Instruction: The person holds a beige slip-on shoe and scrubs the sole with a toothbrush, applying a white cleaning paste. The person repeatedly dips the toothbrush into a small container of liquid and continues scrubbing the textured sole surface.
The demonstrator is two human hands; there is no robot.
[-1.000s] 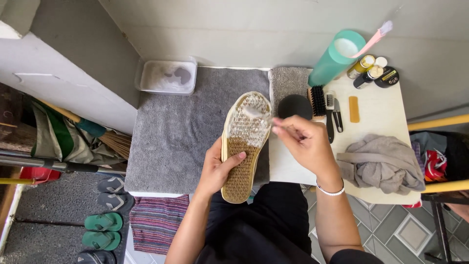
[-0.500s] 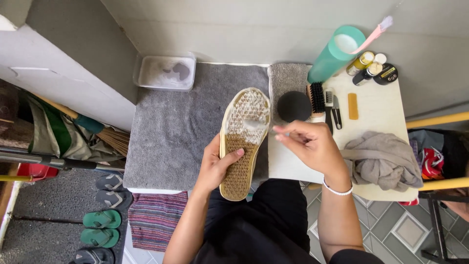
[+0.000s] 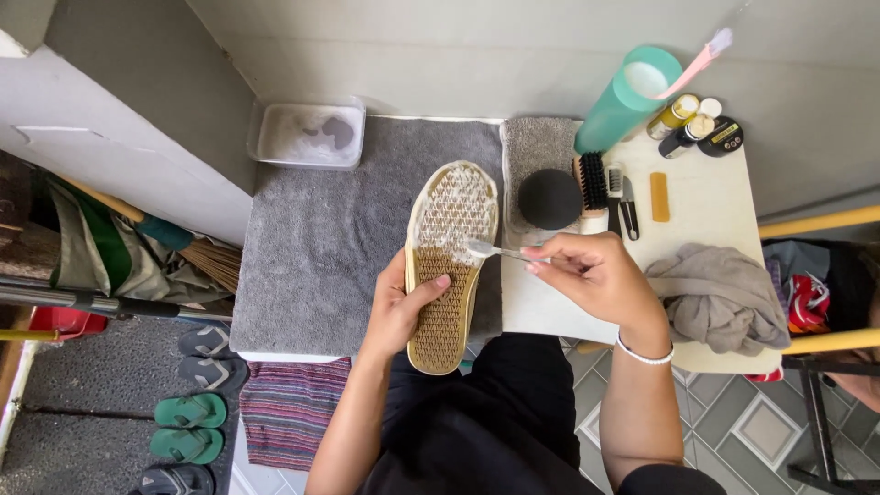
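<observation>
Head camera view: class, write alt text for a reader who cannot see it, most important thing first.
A left hand holds a shoe sole-up over a grey mat while the right hand presses a small brush against its foam-whitened front half. Brushes, bottles, a teal cylinder and a grey cloth lie to the right.

broom (image 3: 197, 257) handle is hidden under the shelf at 9 o'clock; the lowest sandal (image 3: 174, 479) is cut off at 7.
</observation>
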